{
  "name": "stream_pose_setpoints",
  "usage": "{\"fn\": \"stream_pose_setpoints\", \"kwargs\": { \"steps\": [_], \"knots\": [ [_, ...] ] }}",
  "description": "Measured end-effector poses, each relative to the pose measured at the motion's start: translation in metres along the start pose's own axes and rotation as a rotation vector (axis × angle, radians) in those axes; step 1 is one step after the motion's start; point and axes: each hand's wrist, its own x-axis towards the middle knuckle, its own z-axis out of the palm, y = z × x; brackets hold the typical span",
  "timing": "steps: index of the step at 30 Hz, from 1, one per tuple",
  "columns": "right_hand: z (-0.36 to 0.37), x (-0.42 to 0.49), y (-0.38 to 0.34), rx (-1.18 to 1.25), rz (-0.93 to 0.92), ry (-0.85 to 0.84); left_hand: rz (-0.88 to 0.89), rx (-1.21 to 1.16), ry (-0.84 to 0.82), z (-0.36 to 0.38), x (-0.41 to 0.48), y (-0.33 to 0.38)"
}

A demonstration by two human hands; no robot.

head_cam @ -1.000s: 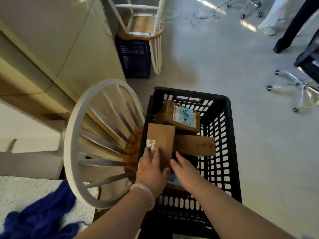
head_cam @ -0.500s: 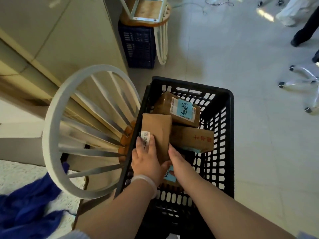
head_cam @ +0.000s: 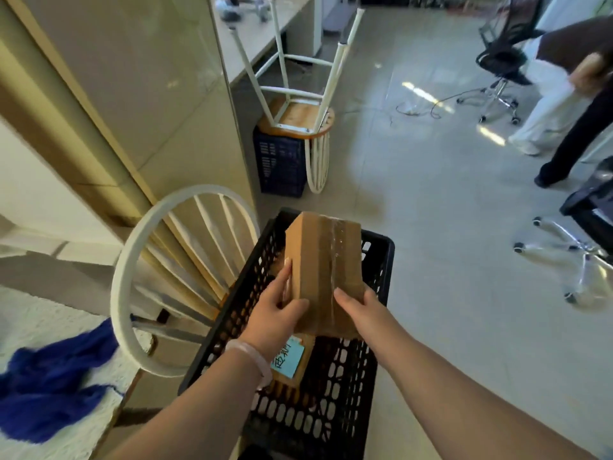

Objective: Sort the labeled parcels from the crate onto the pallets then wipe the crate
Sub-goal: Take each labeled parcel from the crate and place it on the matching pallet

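Cardboard parcel [head_cam: 326, 260], taped along its top, sits between our fingers above the black crate [head_cam: 381, 239]. Our left hand [head_cam: 275, 313] grips its near left side, our right hand [head_cam: 361, 310] clasps its near right corner. Under our left wrist, a blue-labelled parcel [head_cam: 288, 358] lies in the crate.

There is only one view, from a camera worn on the person's head. It faces forward and steeply down, so both forearms run up from the bottom edge to the left hand [head_cam: 275, 312] and right hand [head_cam: 363, 307]. These hold a box [head_cam: 326, 260] close under the lens at mid-frame, with the crate [head_cam: 381, 280] directly below. The wide lens bends straight lines near the sides and takes in the floor [head_cam: 447, 244] far ahead, up to a standing person [head_cam: 550, 104] near the top right corner.
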Motion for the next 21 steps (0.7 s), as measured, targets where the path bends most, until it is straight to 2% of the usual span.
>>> {"fn": "stream_pose_setpoints", "kwargs": {
  "steps": [2,6,9,15,18,21],
  "knots": [
    [-0.013,-0.013,-0.008,0.022,-0.059,0.015,0.081,0.051,0.024,0.012,-0.007,0.018],
    [-0.026,-0.04,-0.017,-0.02,-0.314,0.072,0.246,0.393,0.236,0.027,-0.013,0.04],
    [-0.032,-0.057,-0.019,-0.1,-0.492,0.114,0.246,0.469,0.237,0.04,-0.021,0.056],
    [-0.042,-0.084,-0.022,-0.202,-0.59,0.147,0.188,0.563,0.259,0.065,-0.038,0.086],
    [-0.051,-0.088,-0.021,-0.238,-0.612,0.17,0.155,0.427,0.224,0.064,-0.04,0.09],
    [-0.063,-0.082,-0.022,-0.23,-0.566,0.27,0.117,-0.038,0.07,0.06,-0.044,0.088]
  ]
}}
